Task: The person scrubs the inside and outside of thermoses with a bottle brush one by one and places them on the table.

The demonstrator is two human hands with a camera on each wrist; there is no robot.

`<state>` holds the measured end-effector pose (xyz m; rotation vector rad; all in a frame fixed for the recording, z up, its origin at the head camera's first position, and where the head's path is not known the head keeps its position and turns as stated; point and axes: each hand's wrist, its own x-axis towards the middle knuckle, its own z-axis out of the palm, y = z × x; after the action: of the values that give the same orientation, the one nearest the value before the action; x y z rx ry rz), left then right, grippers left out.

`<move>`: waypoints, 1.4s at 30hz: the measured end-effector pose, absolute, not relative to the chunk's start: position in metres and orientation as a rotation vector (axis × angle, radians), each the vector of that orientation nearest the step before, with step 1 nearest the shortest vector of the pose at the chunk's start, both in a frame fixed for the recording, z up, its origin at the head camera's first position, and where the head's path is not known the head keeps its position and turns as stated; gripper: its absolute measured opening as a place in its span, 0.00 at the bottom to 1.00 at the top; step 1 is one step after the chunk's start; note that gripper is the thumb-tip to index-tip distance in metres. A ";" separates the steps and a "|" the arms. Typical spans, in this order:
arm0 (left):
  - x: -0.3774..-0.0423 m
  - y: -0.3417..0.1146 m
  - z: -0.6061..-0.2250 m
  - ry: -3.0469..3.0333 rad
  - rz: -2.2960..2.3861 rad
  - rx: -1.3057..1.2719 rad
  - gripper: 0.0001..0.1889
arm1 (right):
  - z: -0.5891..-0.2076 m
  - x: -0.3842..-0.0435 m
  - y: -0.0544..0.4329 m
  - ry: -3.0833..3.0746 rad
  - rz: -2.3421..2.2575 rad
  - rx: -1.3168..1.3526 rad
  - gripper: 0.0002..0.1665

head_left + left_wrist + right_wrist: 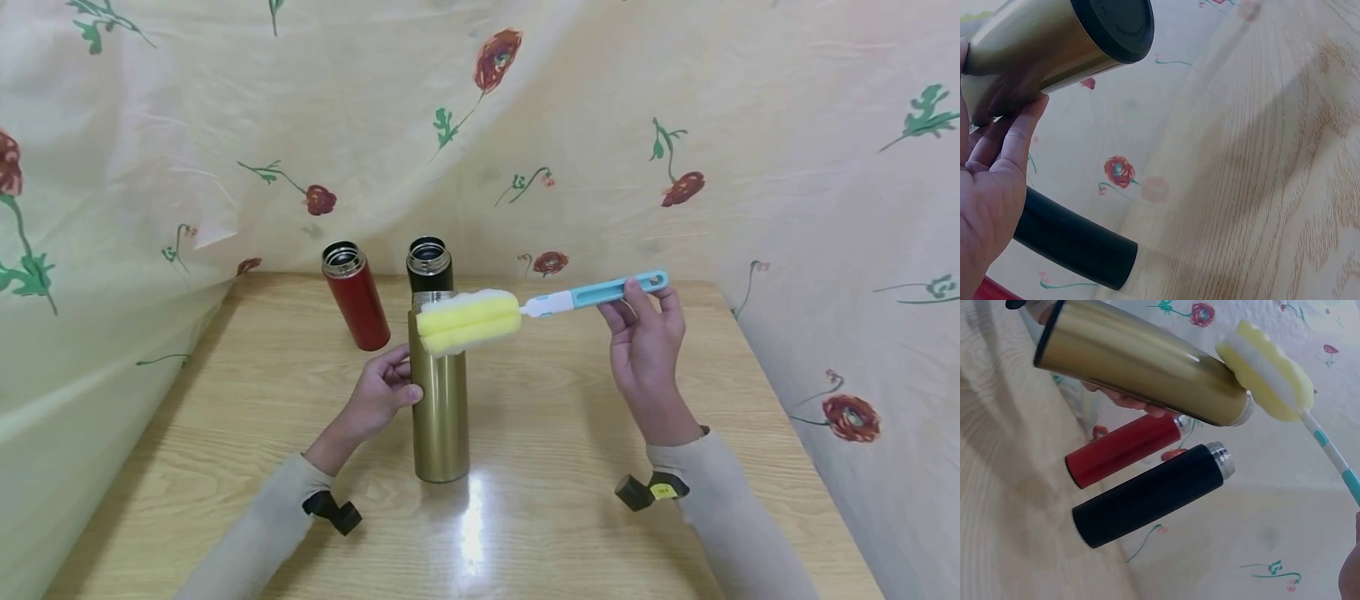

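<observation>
My left hand grips a gold vacuum flask round its side. The flask is lifted, and its dark base shows in the left wrist view. In my right hand is the end of a bottle brush, its blue and white handle pinched between thumb and fingers. The brush's yellow and white sponge head points left and overlaps the flask's upper part in the head view. From the right wrist, the sponge appears close beside the flask's silver mouth, outside it.
Behind the gold flask stands a black flask without a lid. A red flask, also lidless, stands to its left near the back of the wooden table. Flower-printed cloth hangs along the back and both sides.
</observation>
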<state>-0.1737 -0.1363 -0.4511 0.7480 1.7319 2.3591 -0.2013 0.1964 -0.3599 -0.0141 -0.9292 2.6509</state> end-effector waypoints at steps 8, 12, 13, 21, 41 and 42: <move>-0.175 -0.137 -0.448 1.720 2.378 0.748 0.34 | -0.376 -0.187 0.205 -1.004 2.697 -0.060 0.12; -0.174 -0.138 -0.448 1.712 2.381 0.734 0.32 | -0.385 -0.178 0.208 -1.061 2.721 -0.099 0.13; -0.175 -0.138 -0.447 1.707 2.383 0.733 0.32 | -0.387 -0.176 0.209 -1.068 2.728 -0.104 0.13; -0.176 -0.137 -0.448 1.683 2.399 0.708 0.35 | -0.402 -0.157 0.212 -1.208 2.718 -0.082 0.08; -0.173 -0.131 -0.435 1.825 2.314 0.386 0.40 | -0.419 -0.136 0.213 -1.300 2.702 0.011 0.08; -0.173 -0.131 -0.435 1.827 2.305 0.386 0.41 | -0.419 -0.136 0.213 -1.301 2.700 0.012 0.08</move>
<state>-0.1730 -0.1307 -0.4350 0.3858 1.8269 2.3051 -0.1358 0.2129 -0.4185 0.0117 -1.3006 2.6996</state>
